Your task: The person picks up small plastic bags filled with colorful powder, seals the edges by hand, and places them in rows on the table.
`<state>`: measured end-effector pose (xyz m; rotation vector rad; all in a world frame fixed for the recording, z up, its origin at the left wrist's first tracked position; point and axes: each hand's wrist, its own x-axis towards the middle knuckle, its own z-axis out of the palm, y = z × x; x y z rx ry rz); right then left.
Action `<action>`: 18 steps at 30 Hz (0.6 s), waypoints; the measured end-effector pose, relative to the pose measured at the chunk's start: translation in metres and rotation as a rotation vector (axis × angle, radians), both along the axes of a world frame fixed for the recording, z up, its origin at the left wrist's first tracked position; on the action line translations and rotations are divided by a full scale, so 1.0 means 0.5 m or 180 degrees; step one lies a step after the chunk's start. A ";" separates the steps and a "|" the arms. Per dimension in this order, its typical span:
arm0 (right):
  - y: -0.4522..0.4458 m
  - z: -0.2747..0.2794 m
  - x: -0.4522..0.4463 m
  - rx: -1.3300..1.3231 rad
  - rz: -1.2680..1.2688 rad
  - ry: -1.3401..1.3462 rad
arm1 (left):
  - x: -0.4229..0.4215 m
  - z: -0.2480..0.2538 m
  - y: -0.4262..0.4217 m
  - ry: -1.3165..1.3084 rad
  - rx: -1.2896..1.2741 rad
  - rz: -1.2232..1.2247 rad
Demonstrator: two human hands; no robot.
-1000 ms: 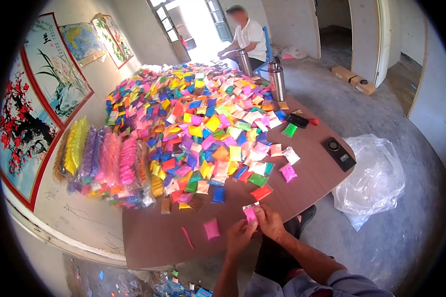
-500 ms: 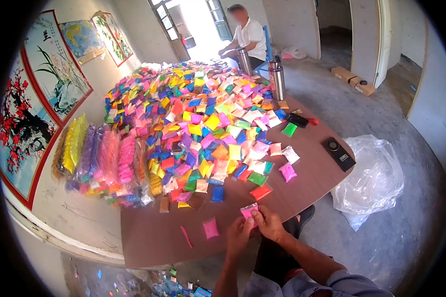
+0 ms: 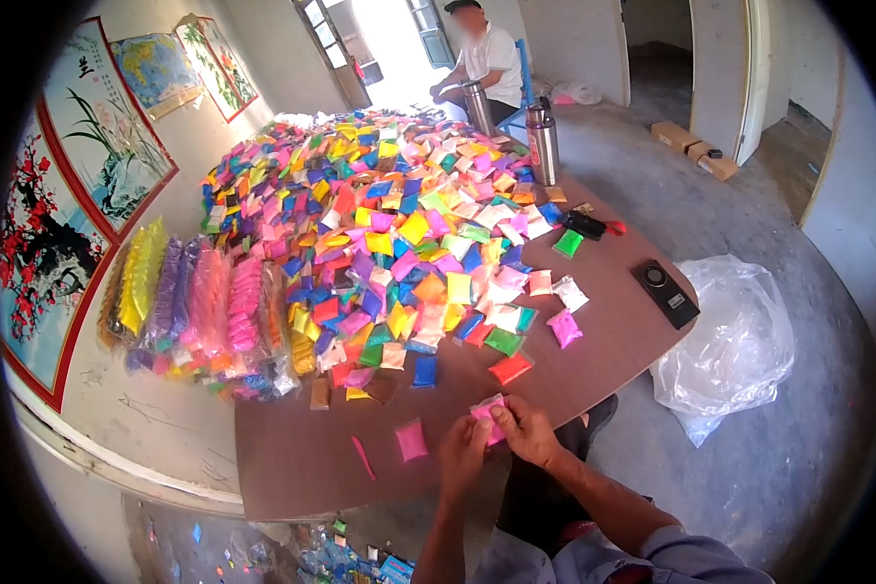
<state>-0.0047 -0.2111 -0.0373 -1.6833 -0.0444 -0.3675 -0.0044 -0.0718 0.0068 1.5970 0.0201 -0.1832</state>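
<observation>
A small pink packet (image 3: 490, 408) in clear plastic is held over the table's near edge between both hands. My left hand (image 3: 465, 448) pinches its left side with thumb and fingers. On its right side, my right hand (image 3: 528, 433) grips it the same way. Left of my hands, another pink packet (image 3: 411, 441) lies flat on the table, and beyond it a thin pink plastic stick (image 3: 363, 457). Just past my hands are a red packet (image 3: 511, 367) and a blue packet (image 3: 424, 371).
A large heap of colourful packets (image 3: 380, 214) covers the brown table (image 3: 594, 360). Long bags of packets (image 3: 204, 302) stand at the left. Steel flasks (image 3: 543, 146), a black device (image 3: 665, 292) and a plastic bag (image 3: 725, 350) are to the right. A person (image 3: 487, 63) sits at the far end.
Both hands stay on the pink packet, which has tilted slightly and shows more of its face. The view has shifted a little; the things on the table appear unmoved.
</observation>
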 end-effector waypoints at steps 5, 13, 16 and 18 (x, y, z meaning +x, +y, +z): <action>-0.004 -0.015 0.000 -0.0332 0.0111 0.0136 | 0.009 -0.063 0.030 -0.0395 0.0194 -0.0112; -0.006 -0.004 -0.003 0.0199 0.0016 0.0140 | 0.010 -0.035 0.020 -0.0389 0.0237 0.0029; -0.003 -0.024 0.005 0.0170 0.0063 -0.0204 | 0.012 -0.038 0.025 -0.0293 0.0002 -0.0055; 0.001 -0.016 0.001 0.0454 0.0220 -0.0002 | 0.013 -0.051 0.029 -0.0274 -0.0097 -0.0061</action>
